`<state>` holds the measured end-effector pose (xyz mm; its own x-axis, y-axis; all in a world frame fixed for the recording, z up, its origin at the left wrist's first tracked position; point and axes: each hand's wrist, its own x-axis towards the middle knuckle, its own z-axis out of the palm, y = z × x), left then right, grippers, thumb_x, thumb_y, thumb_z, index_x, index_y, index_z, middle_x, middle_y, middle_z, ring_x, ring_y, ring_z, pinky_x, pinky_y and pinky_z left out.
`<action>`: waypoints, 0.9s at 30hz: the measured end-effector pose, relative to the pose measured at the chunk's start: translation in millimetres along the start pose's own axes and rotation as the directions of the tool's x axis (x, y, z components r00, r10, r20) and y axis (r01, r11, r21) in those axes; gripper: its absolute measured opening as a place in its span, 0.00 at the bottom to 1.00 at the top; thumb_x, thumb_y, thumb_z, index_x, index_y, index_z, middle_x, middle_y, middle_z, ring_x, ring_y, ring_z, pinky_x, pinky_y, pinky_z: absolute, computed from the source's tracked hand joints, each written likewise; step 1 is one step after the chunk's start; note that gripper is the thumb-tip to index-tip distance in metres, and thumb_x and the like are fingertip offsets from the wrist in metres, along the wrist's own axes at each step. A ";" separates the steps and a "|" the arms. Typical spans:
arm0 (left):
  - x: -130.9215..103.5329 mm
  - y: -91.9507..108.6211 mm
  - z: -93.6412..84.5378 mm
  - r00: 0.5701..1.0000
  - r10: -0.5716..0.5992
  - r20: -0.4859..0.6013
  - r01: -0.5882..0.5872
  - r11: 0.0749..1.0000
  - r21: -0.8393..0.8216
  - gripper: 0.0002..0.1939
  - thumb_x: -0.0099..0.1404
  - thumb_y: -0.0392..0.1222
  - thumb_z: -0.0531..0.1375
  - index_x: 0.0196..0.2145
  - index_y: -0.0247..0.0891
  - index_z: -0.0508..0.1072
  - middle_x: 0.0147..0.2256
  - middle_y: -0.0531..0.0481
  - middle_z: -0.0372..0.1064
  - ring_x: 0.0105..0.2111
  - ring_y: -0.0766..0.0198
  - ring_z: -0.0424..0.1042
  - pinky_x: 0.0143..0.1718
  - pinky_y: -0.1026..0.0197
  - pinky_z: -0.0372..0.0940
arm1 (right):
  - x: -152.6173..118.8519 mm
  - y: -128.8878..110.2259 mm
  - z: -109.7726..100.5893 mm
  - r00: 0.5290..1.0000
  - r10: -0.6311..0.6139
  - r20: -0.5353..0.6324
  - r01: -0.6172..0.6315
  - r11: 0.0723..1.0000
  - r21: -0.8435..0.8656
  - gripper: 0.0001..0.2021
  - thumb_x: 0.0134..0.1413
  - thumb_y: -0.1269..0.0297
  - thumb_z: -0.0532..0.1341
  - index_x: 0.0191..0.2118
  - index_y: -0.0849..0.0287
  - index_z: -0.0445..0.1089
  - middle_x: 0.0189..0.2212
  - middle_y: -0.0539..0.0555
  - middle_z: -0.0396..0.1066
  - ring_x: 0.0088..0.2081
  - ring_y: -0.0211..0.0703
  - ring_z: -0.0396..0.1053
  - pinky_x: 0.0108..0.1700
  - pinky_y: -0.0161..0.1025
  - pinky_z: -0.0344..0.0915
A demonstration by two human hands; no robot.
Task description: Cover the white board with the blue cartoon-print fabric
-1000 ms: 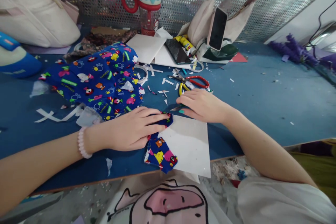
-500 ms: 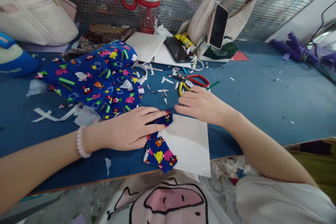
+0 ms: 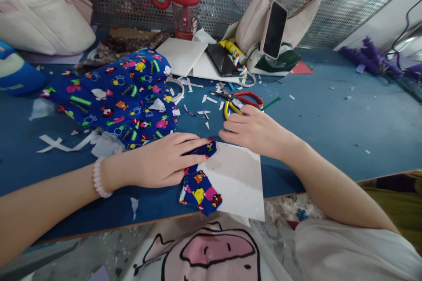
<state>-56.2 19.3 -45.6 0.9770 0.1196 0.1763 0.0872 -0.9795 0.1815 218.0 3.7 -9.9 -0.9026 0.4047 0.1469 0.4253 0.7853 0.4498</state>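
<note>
The left hand [image 3: 158,162] lies flat, its grip unclosed, fingers over a blue cartoon-print fabric piece [image 3: 202,195] on white card [image 3: 235,180] at the near edge of the worktop [image 3: 332,136]. The right hand [image 3: 253,131] is curled just above the card's far edge; I cannot tell whether its grip holds the thin green stick [image 3: 273,103] showing beyond the knuckles. Red-handled scissors [image 3: 247,93] and a yellow handle loop [image 3: 226,109] lie just past that hand, among paper scraps [image 3: 205,113]. A larger cartoon-print cloth [image 3: 108,96] crowds the left, partly covering a white ring [image 3: 180,90]. Behind stands a clear tumbler [image 3: 180,16], a red straw through its lid. A phone [image 3: 275,28] leans before a cream shoulder bag [image 3: 247,28]; the bag's contents are hidden.
</note>
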 end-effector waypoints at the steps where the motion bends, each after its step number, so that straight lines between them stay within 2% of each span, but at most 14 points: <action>1: 0.1 0.0 -0.1 1.000 0.004 -0.001 -0.004 1.000 0.005 0.20 0.67 0.36 0.51 0.56 0.36 0.68 0.63 0.35 0.58 0.61 0.45 0.57 0.58 0.43 0.61 | 0.0 0.1 0.5 1.000 0.002 -0.001 -0.002 1.000 0.001 0.12 0.64 0.75 0.54 0.32 0.59 0.70 0.25 0.51 0.64 0.32 0.42 0.57 0.37 0.41 0.46; 6: 1.1 0.1 -0.9 1.000 0.014 -0.006 -0.014 1.000 0.005 0.20 0.69 0.37 0.49 0.55 0.33 0.69 0.63 0.33 0.58 0.61 0.44 0.58 0.57 0.43 0.62 | -2.2 4.1 2.0 1.000 -0.001 -0.003 0.001 1.000 0.009 0.14 0.66 0.75 0.50 0.33 0.58 0.70 0.26 0.51 0.65 0.32 0.43 0.57 0.36 0.41 0.46; 12: -0.1 -0.7 -0.4 1.000 0.018 -0.011 -0.018 1.000 -0.011 0.21 0.69 0.35 0.49 0.57 0.33 0.67 0.64 0.35 0.57 0.61 0.44 0.58 0.59 0.43 0.60 | -6.8 7.9 -5.1 0.998 0.064 -0.026 -0.063 0.997 0.053 0.16 0.68 0.74 0.48 0.35 0.57 0.71 0.25 0.50 0.63 0.31 0.42 0.56 0.36 0.41 0.47; 18: -1.0 -2.8 -2.7 0.999 0.042 -0.030 -0.043 0.999 -0.028 0.21 0.70 0.36 0.49 0.58 0.32 0.67 0.62 0.32 0.58 0.63 0.45 0.56 0.61 0.45 0.60 | 1.4 -7.0 -9.4 0.999 -0.023 -0.034 0.028 0.990 0.135 0.15 0.68 0.73 0.50 0.33 0.58 0.71 0.24 0.49 0.62 0.30 0.41 0.54 0.36 0.41 0.46; 27: -2.1 -3.6 -2.2 0.999 0.041 -0.025 -0.043 0.997 -0.063 0.21 0.70 0.36 0.50 0.58 0.31 0.67 0.62 0.31 0.58 0.63 0.44 0.56 0.61 0.43 0.60 | 0.9 -8.3 -9.6 1.000 -0.014 -0.024 0.016 0.995 0.096 0.14 0.67 0.73 0.52 0.31 0.58 0.70 0.24 0.49 0.61 0.30 0.42 0.54 0.35 0.41 0.45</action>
<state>-59.1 23.0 -44.6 0.9747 0.0829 0.2075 0.0327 -0.9716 0.2345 213.0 -6.9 -5.0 -0.9098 0.3824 0.1612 0.4149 0.8332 0.3656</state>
